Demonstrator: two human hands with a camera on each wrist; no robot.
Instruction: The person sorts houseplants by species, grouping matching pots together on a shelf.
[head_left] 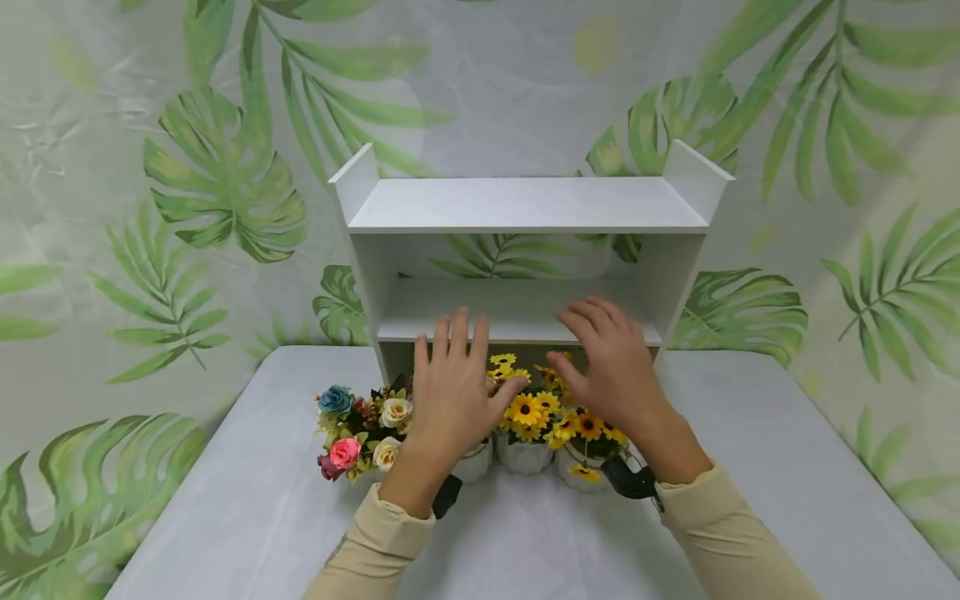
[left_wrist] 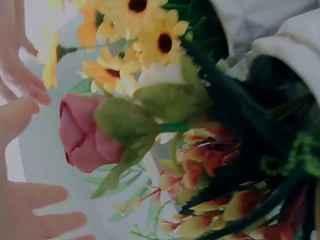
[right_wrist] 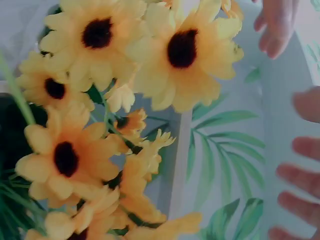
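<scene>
The left hand (head_left: pixel 453 387) and the right hand (head_left: pixel 613 365) hold nothing. Both hang over the flowers with their fingers spread. The yellow flowers (head_left: pixel 525 410) sit in white pots (head_left: pixel 525 459) on the counter (head_left: pixel 517 550), beside the bright roses (head_left: pixel 345 452), in front of the white shelf (head_left: pixel 525 205). The pots stand close together, maybe so the 2 hands can reach them easily.

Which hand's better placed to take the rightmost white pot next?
Right, likely: the right hand is empty and nearer the rightmost pot; the left hand is farther over, nearer the roses.
</scene>
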